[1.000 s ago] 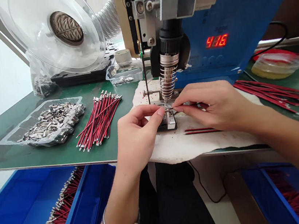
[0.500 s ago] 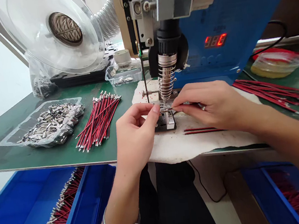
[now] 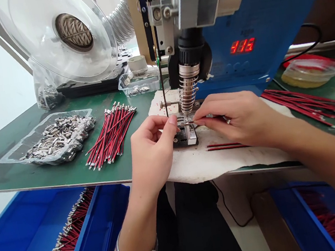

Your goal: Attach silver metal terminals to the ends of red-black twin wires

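Observation:
My left hand (image 3: pixel 155 147) is closed, thumb against index finger, at the left end of a small metal connector (image 3: pixel 188 123) lying across a small metal fixture (image 3: pixel 191 135). From the other side my right hand (image 3: pixel 230 115) pinches a thin wire at the connector's right end; most of that wire is hidden by my fingers. Right above the joint stands the tip of a soldering iron (image 3: pixel 187 86) wrapped in a coil spring. A thin feed tube (image 3: pixel 161 77) comes down beside it. Two-colour red and black wires (image 3: pixel 227 146) lie on the white cloth (image 3: pixel 200 166) below my right hand.
Left on the green table are a bundle of wires with connectors (image 3: pixel 112 137) and a clear tray of metal connectors (image 3: pixel 58 138). A blue machine with a lit display (image 3: pixel 242 46) stands behind. More wires (image 3: pixel 303 103) lie right. Blue bins (image 3: pixel 106 224) sit below the edge.
The soldering iron and its clamp have come down slightly toward the fixture. The display's digits look different. Both hands have stayed almost where they were.

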Tool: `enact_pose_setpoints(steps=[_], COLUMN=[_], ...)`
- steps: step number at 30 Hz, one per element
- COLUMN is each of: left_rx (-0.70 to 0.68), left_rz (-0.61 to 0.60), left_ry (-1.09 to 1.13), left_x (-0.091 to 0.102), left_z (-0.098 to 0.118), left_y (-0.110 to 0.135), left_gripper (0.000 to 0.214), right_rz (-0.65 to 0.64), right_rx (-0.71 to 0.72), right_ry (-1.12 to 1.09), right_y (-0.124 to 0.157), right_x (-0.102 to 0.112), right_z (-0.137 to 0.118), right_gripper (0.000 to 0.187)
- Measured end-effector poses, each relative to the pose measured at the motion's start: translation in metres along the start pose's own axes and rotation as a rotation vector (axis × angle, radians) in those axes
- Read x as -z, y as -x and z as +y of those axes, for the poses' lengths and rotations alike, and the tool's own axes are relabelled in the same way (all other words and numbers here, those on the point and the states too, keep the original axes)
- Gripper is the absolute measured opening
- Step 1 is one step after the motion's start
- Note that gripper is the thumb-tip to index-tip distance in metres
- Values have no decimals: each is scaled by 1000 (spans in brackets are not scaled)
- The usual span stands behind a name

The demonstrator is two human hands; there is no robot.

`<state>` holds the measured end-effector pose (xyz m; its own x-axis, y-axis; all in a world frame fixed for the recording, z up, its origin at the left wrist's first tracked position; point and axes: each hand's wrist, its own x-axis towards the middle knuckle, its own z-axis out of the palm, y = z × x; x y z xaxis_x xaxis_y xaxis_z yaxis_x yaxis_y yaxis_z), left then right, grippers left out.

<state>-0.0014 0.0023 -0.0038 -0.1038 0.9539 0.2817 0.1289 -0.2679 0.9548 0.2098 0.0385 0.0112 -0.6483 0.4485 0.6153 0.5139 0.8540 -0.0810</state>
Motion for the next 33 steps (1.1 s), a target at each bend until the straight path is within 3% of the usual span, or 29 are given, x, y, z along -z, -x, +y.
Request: enact_pose_setpoints(steps=[33], left_rx=[-1], left_rz=[-9], left_ry=[19], left_x=[0], left_z=[0], left_y=[1], left_gripper=[30], right_rz=[-5], right_rx=[-3], right_ry=[18], right_y=[-2], right_x=[1], right_z=[-4], right_gripper=[12])
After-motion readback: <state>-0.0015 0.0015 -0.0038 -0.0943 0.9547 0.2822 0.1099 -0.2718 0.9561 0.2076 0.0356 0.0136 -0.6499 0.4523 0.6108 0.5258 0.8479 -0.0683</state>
